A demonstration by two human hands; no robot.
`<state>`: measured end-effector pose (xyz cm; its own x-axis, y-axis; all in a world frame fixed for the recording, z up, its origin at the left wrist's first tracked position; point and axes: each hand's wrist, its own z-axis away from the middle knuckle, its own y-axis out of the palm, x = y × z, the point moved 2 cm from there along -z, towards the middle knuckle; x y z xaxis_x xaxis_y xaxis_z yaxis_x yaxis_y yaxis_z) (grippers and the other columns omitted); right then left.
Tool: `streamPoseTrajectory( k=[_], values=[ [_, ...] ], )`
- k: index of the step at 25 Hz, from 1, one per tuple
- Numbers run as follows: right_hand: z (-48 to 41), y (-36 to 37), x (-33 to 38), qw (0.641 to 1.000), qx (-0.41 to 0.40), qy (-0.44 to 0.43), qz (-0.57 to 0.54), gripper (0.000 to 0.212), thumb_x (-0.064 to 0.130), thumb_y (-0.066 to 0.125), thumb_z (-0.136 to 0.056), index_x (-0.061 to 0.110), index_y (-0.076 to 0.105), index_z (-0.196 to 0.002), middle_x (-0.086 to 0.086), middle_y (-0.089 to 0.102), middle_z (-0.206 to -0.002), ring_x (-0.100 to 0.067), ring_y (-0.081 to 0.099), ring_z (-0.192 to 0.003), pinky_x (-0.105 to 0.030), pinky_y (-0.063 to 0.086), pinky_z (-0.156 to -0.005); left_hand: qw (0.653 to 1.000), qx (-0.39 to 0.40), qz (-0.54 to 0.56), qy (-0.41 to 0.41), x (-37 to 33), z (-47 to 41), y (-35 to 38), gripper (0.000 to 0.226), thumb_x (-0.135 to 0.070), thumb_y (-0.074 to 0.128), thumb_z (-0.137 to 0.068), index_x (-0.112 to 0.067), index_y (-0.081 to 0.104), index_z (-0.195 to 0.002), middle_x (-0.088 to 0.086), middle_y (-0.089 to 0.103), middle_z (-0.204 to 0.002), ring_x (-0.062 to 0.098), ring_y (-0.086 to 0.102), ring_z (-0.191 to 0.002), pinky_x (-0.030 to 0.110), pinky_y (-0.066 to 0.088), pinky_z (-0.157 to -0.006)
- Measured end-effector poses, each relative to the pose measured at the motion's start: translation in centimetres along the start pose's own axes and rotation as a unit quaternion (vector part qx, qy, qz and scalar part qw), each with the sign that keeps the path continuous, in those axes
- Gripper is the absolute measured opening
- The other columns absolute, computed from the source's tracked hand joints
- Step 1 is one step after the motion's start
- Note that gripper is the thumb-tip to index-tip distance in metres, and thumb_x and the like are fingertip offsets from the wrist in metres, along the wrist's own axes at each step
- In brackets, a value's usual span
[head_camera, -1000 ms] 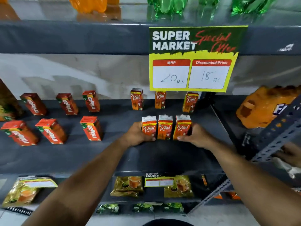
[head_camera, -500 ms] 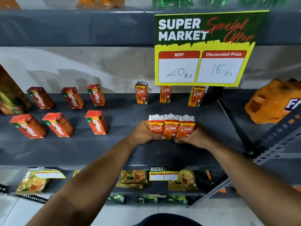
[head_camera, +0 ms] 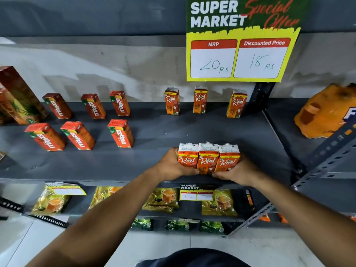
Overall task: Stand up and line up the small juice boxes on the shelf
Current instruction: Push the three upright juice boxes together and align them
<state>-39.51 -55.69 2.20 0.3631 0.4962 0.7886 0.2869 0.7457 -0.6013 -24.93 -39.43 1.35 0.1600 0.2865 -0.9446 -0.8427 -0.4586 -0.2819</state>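
Three Real boxes (head_camera: pixel 208 158) are pressed together upright at the shelf's (head_camera: pixel 115 166) front edge, clasped between the left hand (head_camera: pixel 173 166) and right hand (head_camera: pixel 238 173).

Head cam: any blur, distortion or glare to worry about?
Head view: strong wide-angle bowing, so the Maaza boxes lean outward; left edge and floor soft; Real boxes between the hands (left, right) sharp; soft box shadows on the back wall; no glare.
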Motion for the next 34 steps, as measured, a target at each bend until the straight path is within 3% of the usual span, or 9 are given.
streamPoseTrajectory(
  k=[4,8,11,19,25,29,34],
  values=[
    [0.2,0.1,-0.1,1.000,0.008,-0.010,-0.006,0.056,0.012,0.089,-0.062,0.033,0.055,-0.101,0.026,0.056,-0.086,0.015,0.052,-0.075,0.004,0.040,-0.063,1.000,-0.014,-0.023,-0.012,0.0,0.2,0.1,0.044,-0.004,0.087,-0.065,-0.025,0.065,-0.097,-0.007,0.071,-0.093,0.000,0.068,-0.085,0.014,0.052,-0.074],
    [0.3,0.1,-0.3,1.000,0.010,-0.009,-0.010,0.056,0.012,0.090,-0.060,0.029,0.061,-0.104,0.025,0.058,-0.087,0.014,0.055,-0.076,-0.001,0.043,-0.065,0.999,-0.024,-0.026,-0.025,0.1,0.3,0.1,0.047,-0.009,0.089,-0.062,-0.028,0.064,-0.097,-0.004,0.072,-0.098,0.007,0.068,-0.092,0.025,0.054,-0.083],
    [0.4,0.0,-0.5,1.000,0.017,-0.005,-0.013,0.053,0.013,0.091,-0.059,0.037,0.059,-0.094,0.023,0.061,-0.085,0.012,0.057,-0.075,-0.002,0.043,-0.064,0.999,-0.021,-0.028,-0.032,0.0,0.5,0.2,0.047,-0.011,0.089,-0.063,-0.032,0.062,-0.095,-0.007,0.070,-0.097,0.006,0.067,-0.092,0.025,0.053,-0.083],
    [-0.1,0.0,-1.1,0.999,0.040,0.012,-0.025,0.052,0.014,0.090,-0.060,0.031,0.062,-0.101,0.014,0.066,-0.092,-0.002,0.062,-0.088,-0.022,0.048,-0.081,0.999,-0.011,-0.031,-0.035,0.0,0.8,0.4,0.049,-0.013,0.089,-0.064,-0.033,0.061,-0.100,-0.008,0.070,-0.099,0.006,0.067,-0.092,0.023,0.052,-0.081],
    [0.0,0.0,-1.2,0.999,0.045,-0.001,-0.029,0.050,0.015,0.090,-0.061,0.032,0.063,-0.098,0.018,0.064,-0.090,0.005,0.058,-0.085,-0.012,0.043,-0.073,1.000,-0.001,-0.020,-0.022,0.1,1.0,0.5,0.049,-0.009,0.086,-0.067,-0.033,0.060,-0.099,-0.010,0.069,-0.096,-0.001,0.067,-0.087,0.018,0.053,-0.076],
    [-0.1,0.0,-1.3,0.999,0.039,-0.005,-0.018,0.048,0.017,0.090,-0.060,0.032,0.064,-0.098,0.018,0.065,-0.090,0.001,0.060,-0.086,-0.018,0.046,-0.077,1.000,-0.016,-0.015,-0.008,0.7,0.9,0.6,0.051,-0.012,0.088,-0.065,-0.032,0.062,-0.104,-0.004,0.071,-0.104,0.009,0.068,-0.097,0.037,0.054,-0.092],
    [-0.1,0.1,-1.6,0.999,0.037,-0.002,-0.012,0.055,0.020,0.091,-0.058,0.032,0.063,-0.103,0.017,0.065,-0.093,-0.008,0.063,-0.095,-0.024,0.051,-0.086,1.000,-0.006,-0.010,-0.011,1.0,0.7,0.5,0.062,-0.013,0.091,-0.061,-0.024,0.060,-0.114,-0.002,0.070,-0.108,0.012,0.067,-0.101,0.041,0.053,-0.095]
  ],
)
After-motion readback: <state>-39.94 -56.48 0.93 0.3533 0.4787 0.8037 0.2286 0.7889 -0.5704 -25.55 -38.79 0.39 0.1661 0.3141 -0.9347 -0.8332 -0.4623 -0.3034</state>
